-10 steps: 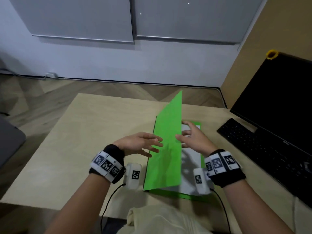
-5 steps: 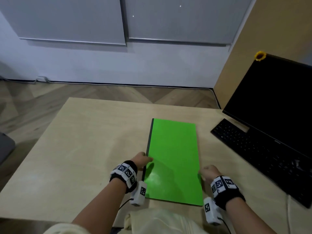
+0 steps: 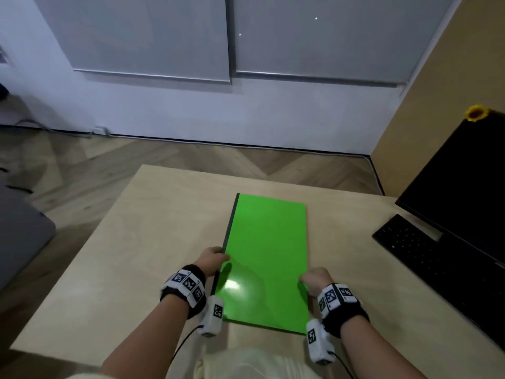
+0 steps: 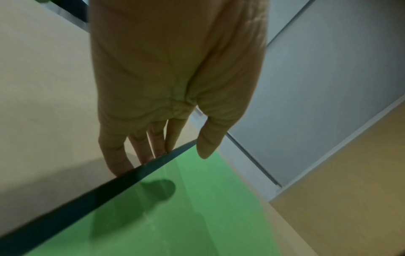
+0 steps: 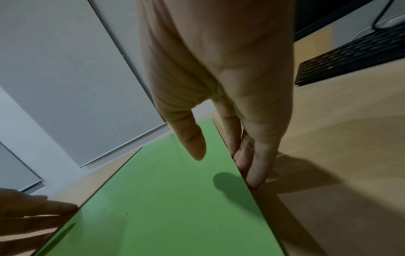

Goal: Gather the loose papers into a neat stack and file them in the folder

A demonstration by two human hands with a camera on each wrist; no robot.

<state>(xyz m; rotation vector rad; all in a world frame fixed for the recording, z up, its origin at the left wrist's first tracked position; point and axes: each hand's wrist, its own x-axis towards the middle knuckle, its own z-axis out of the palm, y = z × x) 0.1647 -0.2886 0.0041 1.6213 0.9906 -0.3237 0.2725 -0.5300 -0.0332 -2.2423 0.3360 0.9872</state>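
While flat closed green plastic folder (image 3: pixel 266 262) lies mid-table, left hand (image 3: pixel 211 260) at 9 o'clock edge, right hand (image 3: pixel 314 279) at 3 o'clock edge, both extended, straight fingers against sides, thumbs above cover. Papers unseen, presumably inside. Risk: uneven lift tilts folder, sheets slide out open edge.

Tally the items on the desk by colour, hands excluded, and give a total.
Green: 1, the closed folder
Black: 2, the keyboard and the monitor
Total: 3
No loose papers are visible; both hands sit at the folder's long edges.
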